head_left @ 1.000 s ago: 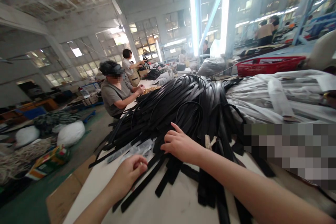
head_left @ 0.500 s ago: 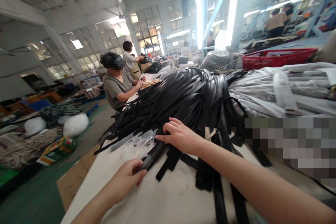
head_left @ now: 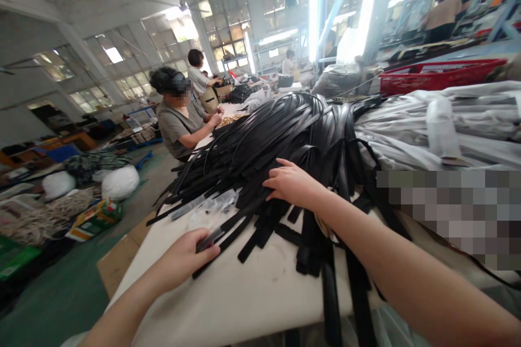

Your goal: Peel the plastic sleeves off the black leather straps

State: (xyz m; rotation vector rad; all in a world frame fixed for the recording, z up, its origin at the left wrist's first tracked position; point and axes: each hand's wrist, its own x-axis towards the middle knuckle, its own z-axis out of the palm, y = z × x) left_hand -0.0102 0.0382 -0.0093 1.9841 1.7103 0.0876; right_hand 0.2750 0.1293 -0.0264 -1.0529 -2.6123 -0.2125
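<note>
A big heap of long black straps (head_left: 293, 141) lies across the white table (head_left: 244, 293). My left hand (head_left: 185, 255) is closed around the near end of one black strap (head_left: 228, 230), close to the table's front left edge. My right hand (head_left: 291, 183) rests on top of the heap, its fingers bent and pressing down on the straps. Clear plastic sleeves (head_left: 211, 207) lie between the two hands.
Grey wrapped bundles (head_left: 431, 124) are piled at the right, with a red basket (head_left: 439, 73) behind them. A seated person (head_left: 177, 119) works at the table's far end, others beyond. White sacks (head_left: 120, 181) and cardboard (head_left: 118, 260) are on the floor at left.
My left hand has taken hold of a strap end and drawn it toward the table's near edge. My right hand has shifted up and farther onto the heap.
</note>
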